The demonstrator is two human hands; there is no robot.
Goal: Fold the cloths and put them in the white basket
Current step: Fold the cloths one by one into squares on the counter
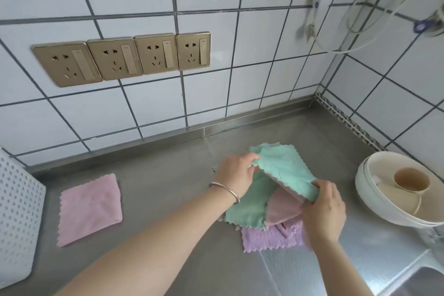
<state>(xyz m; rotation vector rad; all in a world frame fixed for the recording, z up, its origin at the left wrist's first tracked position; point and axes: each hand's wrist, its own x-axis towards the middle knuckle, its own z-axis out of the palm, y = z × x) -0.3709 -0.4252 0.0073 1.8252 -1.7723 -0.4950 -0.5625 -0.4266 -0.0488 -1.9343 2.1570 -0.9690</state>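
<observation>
Nearest to me, at about 5 o'clock, my right hand (323,209) pinches the near corner of the green cloth (281,170), fingers curled over its edge. A little farther, at about 1 o'clock from the middle of the view, my left hand (236,172) grips the opposite corner of the same cloth, thumb and fingers closed on the fabric. Between the two hands the cloth hangs lifted and partly doubled, and its long axis runs from 11 o'clock to 5 o'clock. Its lower part rests on the pile, on top of a pink cloth (282,210) and a purple cloth (271,238), which lie just under my right hand.

I judge that the fold is only half made. The coming move turns on this: the left hand is nearer to the goal side, because the white basket (19,211) stands well apart at 9 o'clock, at the left edge of the steel counter (168,175). A folded pink cloth (90,209) lies between, just beside the basket.

Farther, at 3 o'clock, a white bowl (374,190) holds a cup. Farthest, at 11 o'clock, four sockets (125,59) sit on the tiled wall.
</observation>
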